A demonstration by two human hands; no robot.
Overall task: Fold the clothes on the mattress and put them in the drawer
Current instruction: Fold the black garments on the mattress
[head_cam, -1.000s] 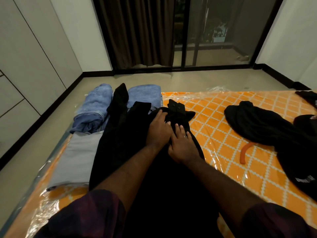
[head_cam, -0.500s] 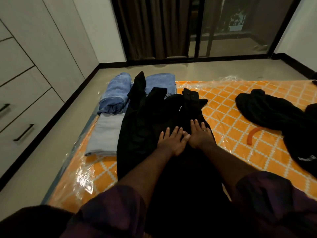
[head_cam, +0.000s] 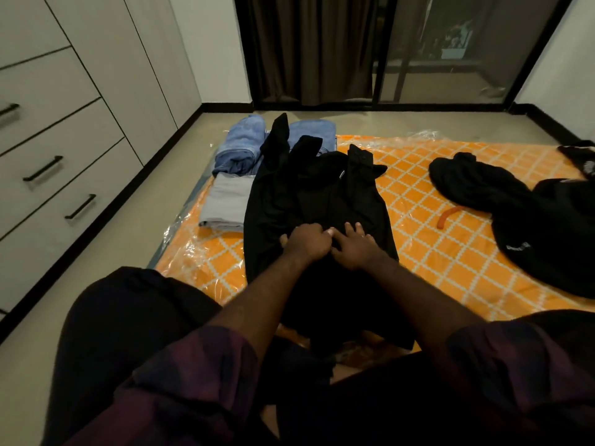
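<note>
We have a black garment (head_cam: 314,201) laid lengthwise on the orange mattress (head_cam: 434,252), near its left side. Fabric is dark, matte, partly folded in on itself; collar end points away from us, a small pale tag shows near the top. Two dark strips stick out past its far end over the blue stuff.

Both our hands sit on the garment's middle, touching each other. Left hand (head_cam: 307,243): fingers curled in, knuckles up; we cannot tell whether it pinches cloth. Right hand (head_cam: 355,249): fingers spread flat, pressing on the fabric.

Left of the garment: a folded grey piece (head_cam: 225,204), and beyond it folded blue jeans (head_cam: 240,149). Well apart on the right: a loose black clothes heap (head_cam: 515,217) with an orange strap (head_cam: 446,217) beside it.

Mattress has a white diamond pattern under clear plastic wrap, lying on a pale floor. White drawers (head_cam: 64,162) with black handles along the left wall, closed. Dark curtain (head_cam: 309,46) and glass door (head_cam: 450,49) at the far end.
</note>
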